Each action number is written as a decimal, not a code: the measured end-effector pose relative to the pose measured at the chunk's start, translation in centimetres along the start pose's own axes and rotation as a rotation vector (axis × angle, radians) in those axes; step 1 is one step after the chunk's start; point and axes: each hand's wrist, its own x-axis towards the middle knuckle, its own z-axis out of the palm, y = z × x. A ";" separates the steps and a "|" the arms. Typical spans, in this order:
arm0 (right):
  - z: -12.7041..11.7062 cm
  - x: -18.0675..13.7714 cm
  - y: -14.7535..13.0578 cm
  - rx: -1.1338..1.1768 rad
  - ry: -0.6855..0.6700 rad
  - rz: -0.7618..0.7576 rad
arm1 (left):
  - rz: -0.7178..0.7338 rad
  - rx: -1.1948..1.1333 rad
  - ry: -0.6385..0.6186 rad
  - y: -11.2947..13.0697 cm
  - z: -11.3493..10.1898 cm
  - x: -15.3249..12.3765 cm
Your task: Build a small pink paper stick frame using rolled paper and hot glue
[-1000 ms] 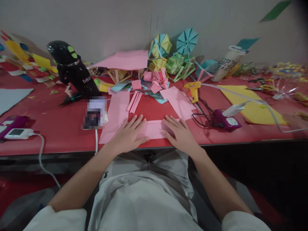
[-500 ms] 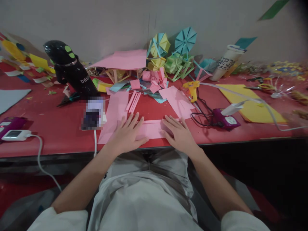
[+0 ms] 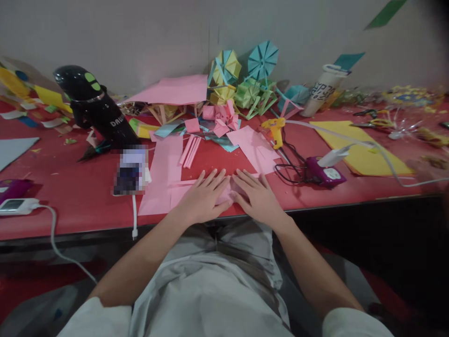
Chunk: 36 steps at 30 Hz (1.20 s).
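Observation:
A folded sheet of pink paper (image 3: pixel 179 191) lies near the table's front edge, mostly covered by my hands. My left hand (image 3: pixel 203 199) rests flat on it, fingers spread. Beside it, close to touching, my right hand (image 3: pixel 257 199) also presses down flat with its fingers apart. Behind my left hand sit several thin pink paper rolls (image 3: pixel 190 151), partly on a larger pink sheet (image 3: pixel 164 161). More pink paper (image 3: pixel 254 145) lies beyond my right hand.
A phone (image 3: pixel 130 171) with a cable lies left, near a black bottle (image 3: pixel 108 110). To the right are a yellow glue gun (image 3: pixel 276 131), a purple power block (image 3: pixel 326 172) and yellow paper (image 3: pixel 365 150). Folded paper umbrellas (image 3: pixel 263 61) stand against the wall.
My left hand has slid rightward along the folded paper until it is almost against my right hand. My right hand stays on the paper. The view has shifted slightly.

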 end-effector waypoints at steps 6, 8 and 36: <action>-0.1 0.0 0.0 -0.008 0.007 -0.001 | 0.000 -0.004 0.001 -0.4 0.0 -0.3; -0.2 0.0 -0.1 -0.011 0.012 -0.004 | -0.005 -0.003 0.003 -0.2 0.0 -0.1; -4.8 5.5 6.7 0.327 -0.125 0.005 | 0.039 0.011 0.122 1.1 0.3 1.7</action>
